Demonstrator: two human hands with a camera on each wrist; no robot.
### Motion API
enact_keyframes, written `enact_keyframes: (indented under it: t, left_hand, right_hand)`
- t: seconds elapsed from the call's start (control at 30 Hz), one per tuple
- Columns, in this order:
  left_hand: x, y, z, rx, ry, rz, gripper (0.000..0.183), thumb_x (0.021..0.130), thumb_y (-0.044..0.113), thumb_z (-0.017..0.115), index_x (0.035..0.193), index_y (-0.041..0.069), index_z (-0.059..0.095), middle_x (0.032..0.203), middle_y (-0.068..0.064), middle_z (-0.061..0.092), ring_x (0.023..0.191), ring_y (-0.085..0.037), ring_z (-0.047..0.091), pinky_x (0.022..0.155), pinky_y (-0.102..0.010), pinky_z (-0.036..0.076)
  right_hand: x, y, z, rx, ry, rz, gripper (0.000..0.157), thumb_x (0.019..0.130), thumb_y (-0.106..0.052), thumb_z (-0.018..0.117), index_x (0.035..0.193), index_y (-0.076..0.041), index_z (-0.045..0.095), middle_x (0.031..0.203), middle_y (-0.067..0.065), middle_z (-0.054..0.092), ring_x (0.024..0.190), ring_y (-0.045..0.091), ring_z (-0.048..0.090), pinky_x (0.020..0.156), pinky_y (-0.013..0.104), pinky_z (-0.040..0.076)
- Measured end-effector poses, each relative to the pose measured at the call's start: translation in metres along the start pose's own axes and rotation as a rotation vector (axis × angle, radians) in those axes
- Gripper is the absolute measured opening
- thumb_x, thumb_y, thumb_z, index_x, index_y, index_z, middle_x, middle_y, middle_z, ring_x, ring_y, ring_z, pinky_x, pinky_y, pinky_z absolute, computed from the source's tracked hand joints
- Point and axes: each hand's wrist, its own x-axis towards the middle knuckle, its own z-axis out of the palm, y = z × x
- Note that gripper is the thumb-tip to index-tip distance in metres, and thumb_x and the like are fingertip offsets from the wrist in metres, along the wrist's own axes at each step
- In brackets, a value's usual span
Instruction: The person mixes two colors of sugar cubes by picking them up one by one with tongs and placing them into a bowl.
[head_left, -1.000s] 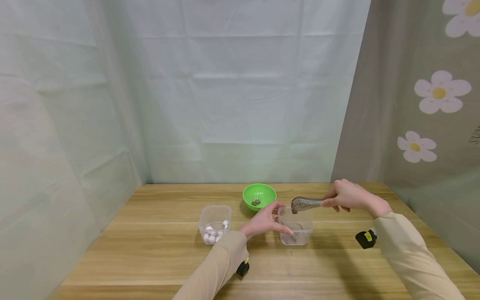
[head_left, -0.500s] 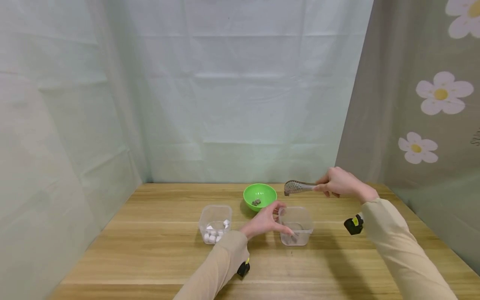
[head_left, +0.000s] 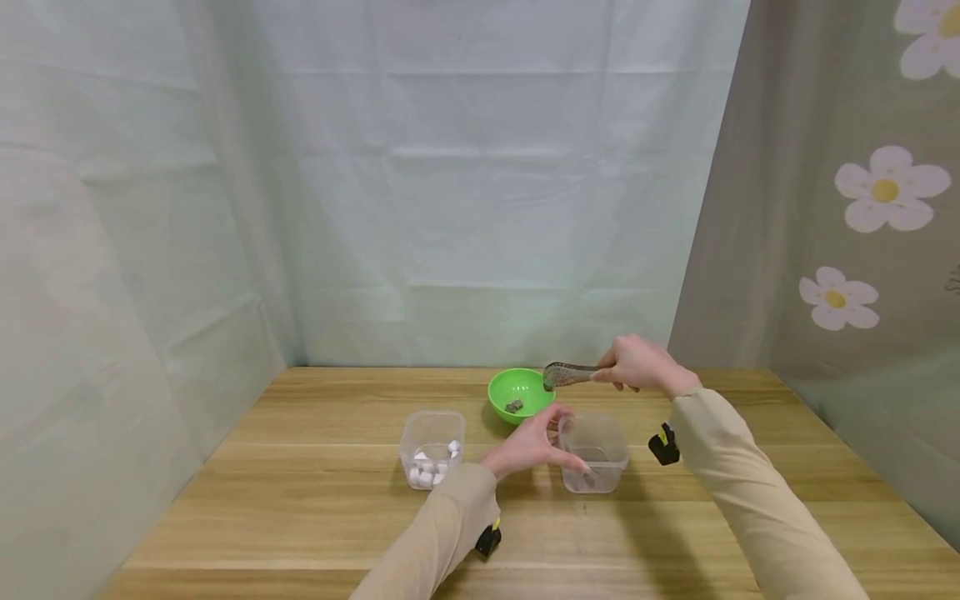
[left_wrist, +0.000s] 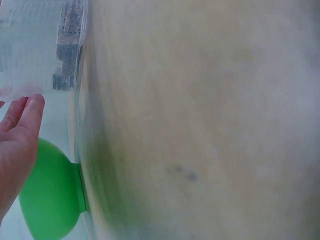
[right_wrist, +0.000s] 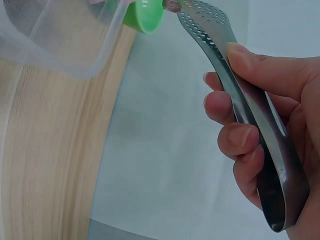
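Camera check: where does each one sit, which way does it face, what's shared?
Head: worn on the head, looks forward and down at the table; left hand, right hand and both sleeves show.
Left wrist: worn there, looks sideways-on at the tub in the left hand, plus the bowl; only part of that hand shows.
Right wrist: worn there, looks at the right hand around the tongs, tub and bowl beyond.
Shared: tub and bowl in all three; tongs in head and right wrist only.

Wears long beige sleeves (head_left: 757, 492), lower centre and lower right of the frame, with a black, yellow-marked device (head_left: 488, 542) at each wrist.
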Motion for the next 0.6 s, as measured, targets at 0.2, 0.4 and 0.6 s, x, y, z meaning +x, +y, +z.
enact_keyframes:
  t: [0.2, 0.4, 0.6]
  left_hand:
    - [0.0, 0.0, 0.001, 0.008, -0.007, -0.018, 0.078, 0.064, 0.029, 0.083, 0.128, 0.01, 0.044, 0.119, -0.001, 0.049, 0.104, -0.015, 0.046, 0.082, -0.028, 0.041]
    - [0.0, 0.0, 0.001, -0.002, -0.017, -0.02, 0.077, 0.064, 0.03, 0.083, 0.129, 0.013, 0.044, 0.12, 0.001, 0.048, 0.107, -0.017, 0.046, 0.083, -0.029, 0.04]
    - [0.0, -0.001, 0.0, -0.011, -0.009, -0.005, 0.076, 0.064, 0.028, 0.083, 0.127, 0.012, 0.045, 0.119, -0.001, 0.048, 0.107, -0.019, 0.046, 0.083, -0.029, 0.04]
  right_hand:
    - [0.005, -0.007, 0.007, -0.008, -0.001, 0.003, 0.03, 0.086, -0.029, 0.062, 0.058, -0.018, 0.062, 0.047, -0.003, 0.05, 0.037, 0.012, 0.042, 0.038, 0.027, 0.036]
    - [0.003, -0.01, 0.005, 0.009, -0.007, 0.03, 0.02, 0.085, -0.031, 0.062, 0.08, -0.015, 0.071, 0.052, -0.003, 0.052, 0.042, 0.014, 0.046, 0.041, 0.028, 0.039]
    - [-0.006, -0.009, -0.007, 0.019, -0.007, 0.024, 0.029, 0.086, -0.035, 0.061, 0.098, -0.011, 0.07, 0.058, -0.004, 0.055, 0.048, 0.014, 0.048, 0.045, 0.03, 0.039]
